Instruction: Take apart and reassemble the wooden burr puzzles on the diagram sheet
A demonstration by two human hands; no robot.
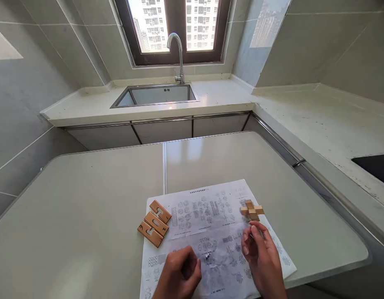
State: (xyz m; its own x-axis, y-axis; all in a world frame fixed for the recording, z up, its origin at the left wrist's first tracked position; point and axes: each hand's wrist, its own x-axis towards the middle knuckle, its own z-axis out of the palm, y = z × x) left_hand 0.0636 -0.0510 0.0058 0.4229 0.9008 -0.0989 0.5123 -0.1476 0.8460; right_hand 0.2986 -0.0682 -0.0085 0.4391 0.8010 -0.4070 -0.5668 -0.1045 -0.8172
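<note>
The right hand (262, 253) is hovering with fingers loosely curled, pinching nothing, just short of the small wooden burr puzzle (252, 210) resting on the instruction sheet (207, 216). The left hand (179, 274) is curling empty, fingers together. A careless nudge could knock the pale interlocked cross apart or slide the paper, shifting the three notched wooden pieces (154, 223) beyond the left fingers.

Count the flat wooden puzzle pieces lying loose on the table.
3. They lie side by side at the sheet's left edge: the far piece, the middle piece and the near piece. The assembled block is separate; none seem hidden.
</note>
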